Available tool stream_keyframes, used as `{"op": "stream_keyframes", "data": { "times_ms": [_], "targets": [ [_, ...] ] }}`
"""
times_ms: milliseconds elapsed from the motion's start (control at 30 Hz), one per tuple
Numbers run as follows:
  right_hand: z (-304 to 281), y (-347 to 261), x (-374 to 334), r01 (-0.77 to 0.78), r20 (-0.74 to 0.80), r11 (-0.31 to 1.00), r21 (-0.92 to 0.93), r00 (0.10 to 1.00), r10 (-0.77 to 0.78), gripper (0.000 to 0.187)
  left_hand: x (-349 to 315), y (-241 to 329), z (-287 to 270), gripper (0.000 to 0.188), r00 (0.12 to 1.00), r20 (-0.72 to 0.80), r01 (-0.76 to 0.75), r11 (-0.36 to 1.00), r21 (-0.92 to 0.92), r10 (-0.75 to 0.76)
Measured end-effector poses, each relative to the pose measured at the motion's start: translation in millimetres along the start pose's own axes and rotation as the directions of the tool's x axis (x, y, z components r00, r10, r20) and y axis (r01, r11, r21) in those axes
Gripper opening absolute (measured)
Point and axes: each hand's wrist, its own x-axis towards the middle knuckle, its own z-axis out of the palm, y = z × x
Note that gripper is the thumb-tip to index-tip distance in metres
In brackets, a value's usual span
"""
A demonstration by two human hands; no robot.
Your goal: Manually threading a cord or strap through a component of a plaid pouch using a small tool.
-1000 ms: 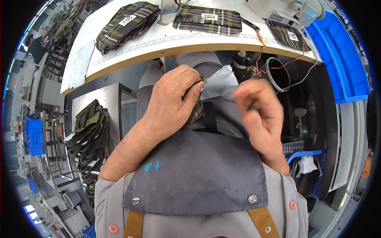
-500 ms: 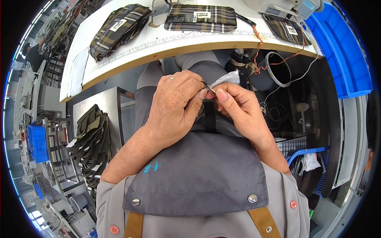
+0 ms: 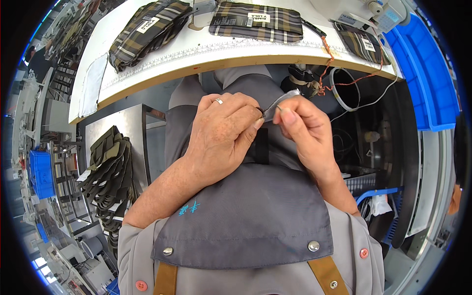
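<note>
Above my lap, my left hand [image 3: 223,128] is closed, thumb pressed to its fingers at the edge of a small light grey piece of fabric [image 3: 281,104] with a dark edge. Just to the right, my right hand [image 3: 306,125] pinches a thin, short, pale sliver between thumb and forefinger, too small to name. The fabric rises behind the right fingertips; I cannot tell whether they touch it. Much of what the left fingers grip is hidden under them.
Plaid pouches [image 3: 256,22] lie on the white worktable [image 3: 206,55] beyond my hands, by a sewing machine [image 3: 386,14]. A blue bin [image 3: 423,73] is at right. Left stands a metal stand [image 3: 115,128] beside stacked olive fabric pieces [image 3: 108,167]. Orange cord [image 3: 325,64] hangs off the table edge.
My right hand has drawn a little to the right, away from the left fingertips, with the thin sliver in its pinch. The left hand has shifted slightly right, still gripping the fabric.
</note>
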Motion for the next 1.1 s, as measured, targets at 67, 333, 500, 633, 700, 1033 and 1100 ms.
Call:
{"op": "stream_keyframes", "data": {
  "times_ms": [67,333,500,633,700,1033,1100],
  "targets": [
    [5,-6,-1,0.266,-0.066,0.919,-0.292,0.953,-0.297,0.019,-2,-2,-1,0.002,0.999,-0.033,0.027,1.000,0.001,-0.027],
    [-3,-16,3,0.246,0.000,0.500,-0.830,0.897,-0.442,0.008,-5,-11,-41,0.009,0.996,-0.084,-0.006,0.978,0.207,0.024],
    [9,-5,1,0.317,0.092,0.484,-0.816,0.897,-0.432,0.008,-25,-26,-34,0.014,0.994,-0.068,0.092,0.978,0.185,-0.081],
    [19,-15,-2,0.360,0.152,0.400,-0.843,0.873,-0.464,0.009,-18,-1,-49,0.021,0.996,-0.049,0.085,0.969,0.232,-0.076],
    [28,-20,-4,0.386,0.196,0.352,-0.853,0.861,-0.469,0.011,-17,8,-50,0.019,0.998,-0.028,0.058,0.955,0.290,-0.052],
    [31,-17,-5,0.291,-0.064,0.554,-0.780,0.844,-0.533,0.032,-22,-7,-27,0.008,0.990,-0.009,0.137,0.985,-0.109,-0.139],
    [29,-25,-9,0.362,0.045,0.671,-0.647,0.897,-0.440,0.026,-22,-9,-26,0.009,0.969,-0.001,0.242,0.954,-0.174,-0.246]
  ]
}}
